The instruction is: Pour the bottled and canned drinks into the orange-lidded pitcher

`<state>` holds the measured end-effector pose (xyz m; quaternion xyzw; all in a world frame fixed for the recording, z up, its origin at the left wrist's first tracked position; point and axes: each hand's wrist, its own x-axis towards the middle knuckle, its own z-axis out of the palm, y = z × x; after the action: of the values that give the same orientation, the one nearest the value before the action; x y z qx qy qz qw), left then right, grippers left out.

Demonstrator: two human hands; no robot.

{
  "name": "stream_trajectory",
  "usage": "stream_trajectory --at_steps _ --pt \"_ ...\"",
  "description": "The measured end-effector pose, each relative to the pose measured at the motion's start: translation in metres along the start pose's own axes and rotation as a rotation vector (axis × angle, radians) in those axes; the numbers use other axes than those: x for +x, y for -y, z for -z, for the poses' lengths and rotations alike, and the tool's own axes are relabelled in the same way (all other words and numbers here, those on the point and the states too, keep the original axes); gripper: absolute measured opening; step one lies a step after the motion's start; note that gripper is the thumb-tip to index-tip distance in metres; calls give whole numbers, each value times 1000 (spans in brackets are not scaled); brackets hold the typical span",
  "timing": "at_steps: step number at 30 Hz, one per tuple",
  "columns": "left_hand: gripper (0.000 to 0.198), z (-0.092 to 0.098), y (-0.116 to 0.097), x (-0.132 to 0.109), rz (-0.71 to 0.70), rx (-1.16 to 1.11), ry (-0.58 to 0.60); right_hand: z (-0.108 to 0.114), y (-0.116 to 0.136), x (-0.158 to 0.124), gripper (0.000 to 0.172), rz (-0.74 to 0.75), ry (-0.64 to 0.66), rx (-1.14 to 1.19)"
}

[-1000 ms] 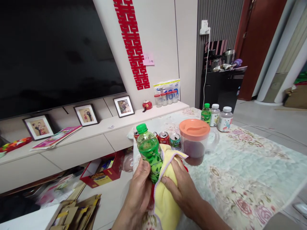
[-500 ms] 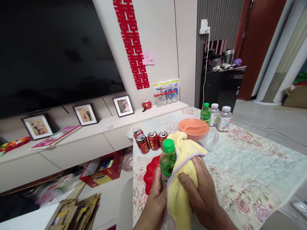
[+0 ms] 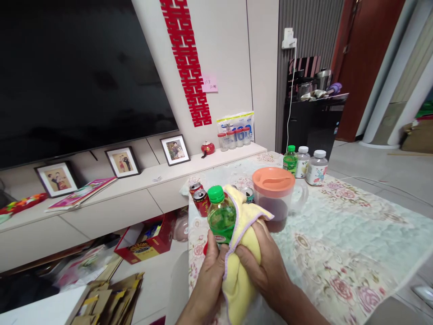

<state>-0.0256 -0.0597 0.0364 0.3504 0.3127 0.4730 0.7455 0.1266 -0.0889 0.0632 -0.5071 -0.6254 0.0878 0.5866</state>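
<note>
My left hand (image 3: pixel 212 266) grips the lower part of a green plastic bottle (image 3: pixel 220 216) with a green cap, held above the near end of the table. A yellow cloth (image 3: pixel 244 266) with purple edging is bunched in my right hand (image 3: pixel 267 262) and pressed against the bottle's right side. The bottle's base is hidden by fingers and cloth. Just behind, red drink cans (image 3: pixel 202 203) stand on the table, partly covered by the bottle. Only a bit of a red dish (image 3: pixel 205 248) shows beside my left hand. To the right of the cloth is a clear pitcher (image 3: pixel 274 198) with an orange lid and dark liquid.
A flowered tablecloth (image 3: pixel 338 243) covers the table. Another green bottle (image 3: pixel 290 161) and two white-capped bottles (image 3: pixel 317 168) stand at its far edge. Framed photos (image 3: pixel 175 150) and red-lidded jars (image 3: pixel 231 140) line the low cabinet. Left on the floor is a red box (image 3: pixel 152 241).
Both hands, the bottle and the cloth have shifted left. More of the pitcher shows now, while some cans and most of the red dish have become hidden.
</note>
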Motion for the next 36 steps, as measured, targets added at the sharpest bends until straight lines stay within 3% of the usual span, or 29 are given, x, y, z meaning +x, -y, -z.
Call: stream_trajectory --at_steps 2,8,12,17,21,26,30,36 --pt "88 -9 -15 3 31 -39 -26 0 -2 3 50 -23 79 76" --pt "80 -29 -51 9 -76 -76 -16 0 -4 10 45 -104 272 132" --pt "71 -27 -60 14 -137 -77 -45 -1 -4 10 50 -132 339 112" --pt "76 -30 -59 14 -127 -60 -89 4 0 9 45 -172 395 88" --pt "80 -33 -48 11 -75 -44 -91 8 3 9 47 -171 347 116" --pt "73 -33 -31 7 -48 -52 -11 11 1 8 41 -174 257 124" --pt "71 -35 -24 2 -25 -55 48 14 0 8 46 -141 177 134" --pt "83 -25 -8 -7 101 -89 99 21 5 9 49 -139 36 155"
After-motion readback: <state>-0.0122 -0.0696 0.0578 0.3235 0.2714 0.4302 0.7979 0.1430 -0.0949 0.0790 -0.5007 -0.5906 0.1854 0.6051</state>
